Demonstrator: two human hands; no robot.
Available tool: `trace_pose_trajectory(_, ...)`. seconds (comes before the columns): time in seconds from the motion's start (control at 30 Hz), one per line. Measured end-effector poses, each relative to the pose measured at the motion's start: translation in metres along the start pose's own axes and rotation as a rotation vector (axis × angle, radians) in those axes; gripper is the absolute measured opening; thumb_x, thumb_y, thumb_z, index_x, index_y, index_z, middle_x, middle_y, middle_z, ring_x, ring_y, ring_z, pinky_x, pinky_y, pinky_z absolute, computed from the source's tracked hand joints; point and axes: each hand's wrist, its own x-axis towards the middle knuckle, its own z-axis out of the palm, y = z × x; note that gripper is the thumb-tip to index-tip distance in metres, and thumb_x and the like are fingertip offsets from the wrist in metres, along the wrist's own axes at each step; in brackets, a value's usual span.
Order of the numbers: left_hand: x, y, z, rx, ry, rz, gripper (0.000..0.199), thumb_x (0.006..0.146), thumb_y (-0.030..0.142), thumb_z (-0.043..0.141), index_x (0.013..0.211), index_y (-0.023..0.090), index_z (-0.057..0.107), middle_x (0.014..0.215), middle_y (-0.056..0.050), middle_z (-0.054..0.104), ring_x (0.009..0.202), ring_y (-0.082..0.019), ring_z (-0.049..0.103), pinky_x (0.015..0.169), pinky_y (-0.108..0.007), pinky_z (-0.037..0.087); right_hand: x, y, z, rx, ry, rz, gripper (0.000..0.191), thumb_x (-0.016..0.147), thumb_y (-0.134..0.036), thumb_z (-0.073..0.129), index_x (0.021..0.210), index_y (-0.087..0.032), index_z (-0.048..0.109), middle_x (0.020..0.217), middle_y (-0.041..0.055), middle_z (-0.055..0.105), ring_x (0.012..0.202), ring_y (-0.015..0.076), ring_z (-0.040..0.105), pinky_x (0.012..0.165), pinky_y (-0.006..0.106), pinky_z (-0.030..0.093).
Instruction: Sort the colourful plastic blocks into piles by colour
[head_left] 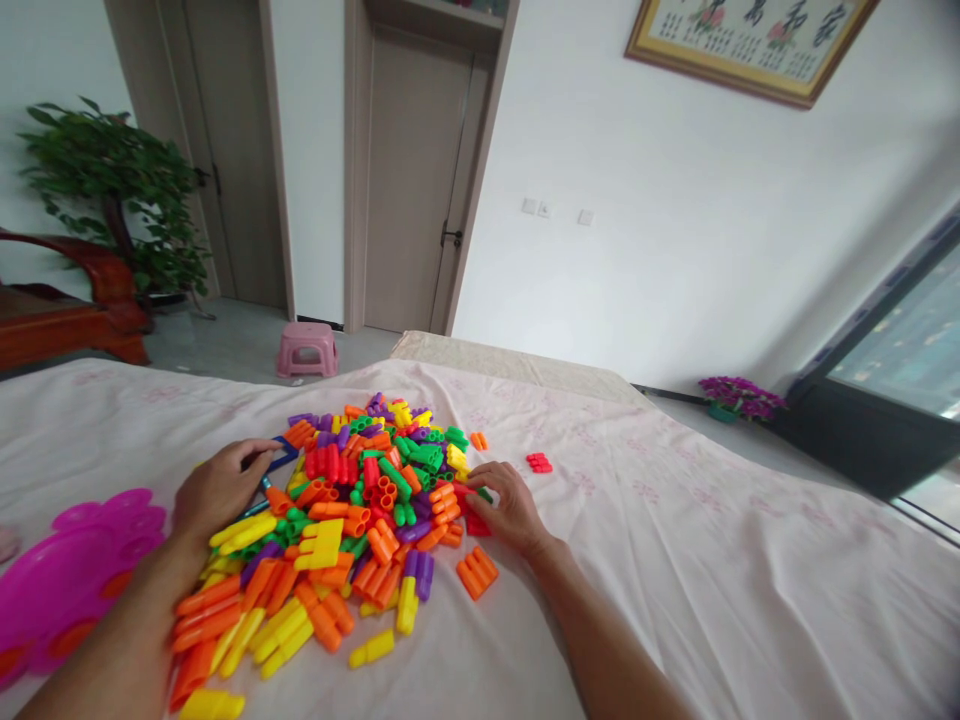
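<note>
A heap of plastic building blocks (322, 545) in orange, yellow, green, purple and red lies between my hands. My left hand (221, 490) is at the heap's left side, thumb and forefinger pinched at a dark blue flat piece (285, 455). Below those fingers a teal stick-like thing (256, 510) shows in part. On the right side, my right hand (510, 508) has its fingers curled over a red plastic piece (477, 522), partly hidden by them. Just in front of that wrist lies a loose orange block (477, 573).
A magenta plastic tray (75, 565) rests left of my left forearm. Loose red blocks (538, 463) lie beyond my right hand on the pale patterned cloth (660, 560). Past the cloth's far edge stand a pink stool (307, 348) and a wooden armchair (105, 290).
</note>
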Motion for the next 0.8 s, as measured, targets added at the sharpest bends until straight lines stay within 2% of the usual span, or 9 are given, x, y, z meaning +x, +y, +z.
trace_pose_trajectory(0.13,0.001,0.0,0.001,0.001,0.0,-0.014,0.048,0.095,0.055,0.036,0.122,0.032,0.068,0.131,-0.003,0.066,0.105,-0.025,0.063,0.076,-0.03,0.042,-0.002,0.01,0.001,0.069,0.076,0.126,0.016,0.092,-0.033,0.06,0.095,-0.023,0.072,0.095,0.004,0.073,0.092,0.0205,0.063,0.086,0.035,0.046)
trace_pose_trajectory(0.23,0.0,0.0,0.0,-0.005,0.0,-0.015,0.049,0.095,0.055,0.035,0.123,0.031,0.068,0.13,-0.003,0.067,0.105,-0.024,0.063,0.077,-0.029,0.042,-0.002,0.015,0.002,0.186,0.132,0.241,0.027,0.094,-0.043,0.056,0.099,-0.022,0.073,0.097,0.0059,0.074,0.089,0.021,0.065,0.079,0.033,0.048)
trace_pose_trajectory(0.37,-0.001,0.001,-0.001,-0.011,0.007,0.006,0.049,0.094,0.055,0.038,0.123,0.03,0.068,0.131,-0.003,0.067,0.107,-0.025,0.063,0.076,-0.029,0.043,0.0,0.022,0.0,0.382,0.22,0.363,0.04,0.09,-0.054,0.057,0.101,-0.019,0.072,0.093,0.0078,0.074,0.087,0.0216,0.066,0.075,0.031,0.051)
trace_pose_trajectory(0.47,-0.001,0.002,-0.002,0.001,0.009,0.017,0.05,0.094,0.055,0.037,0.122,0.029,0.069,0.129,-0.004,0.068,0.104,-0.026,0.064,0.074,-0.029,0.043,0.001,0.036,-0.009,0.408,0.297,0.478,0.047,0.086,-0.059,0.059,0.104,-0.017,0.07,0.091,0.0085,0.073,0.082,0.0219,0.068,0.068,0.03,0.052)
trace_pose_trajectory(0.53,-0.002,0.003,-0.003,0.007,0.01,0.011,0.05,0.094,0.056,0.037,0.122,0.03,0.069,0.127,-0.005,0.069,0.103,-0.025,0.064,0.073,-0.029,0.043,-0.001,0.049,-0.019,0.346,0.369,0.552,0.048,0.085,-0.058,0.058,0.106,-0.016,0.07,0.09,0.0092,0.073,0.078,0.0219,0.068,0.065,0.03,0.051)
trace_pose_trajectory(0.63,-0.001,0.003,-0.002,0.015,-0.008,-0.017,0.051,0.094,0.057,0.037,0.123,0.03,0.068,0.126,-0.005,0.069,0.1,-0.025,0.065,0.071,-0.029,0.043,-0.007,0.071,-0.039,0.101,0.448,0.631,0.043,0.085,-0.053,0.055,0.102,-0.018,0.072,0.087,0.0084,0.075,0.076,0.0227,0.068,0.066,0.031,0.05)
trace_pose_trajectory(0.73,0.0,0.003,-0.002,0.022,-0.014,-0.023,0.052,0.093,0.058,0.036,0.124,0.03,0.068,0.128,-0.005,0.068,0.101,-0.026,0.064,0.072,-0.03,0.043,-0.016,0.087,-0.055,-0.143,0.434,0.695,0.036,0.085,-0.048,0.054,0.097,-0.022,0.076,0.088,0.0074,0.076,0.08,0.024,0.068,0.067,0.032,0.048)
trace_pose_trajectory(0.8,0.0,0.002,-0.001,0.025,-0.011,-0.027,0.052,0.093,0.059,0.036,0.124,0.031,0.068,0.129,-0.005,0.068,0.101,-0.027,0.064,0.072,-0.03,0.043,-0.022,0.092,-0.06,-0.206,0.382,0.73,0.035,0.085,-0.046,0.054,0.096,-0.023,0.077,0.09,0.0077,0.076,0.082,0.0246,0.068,0.067,0.032,0.046)
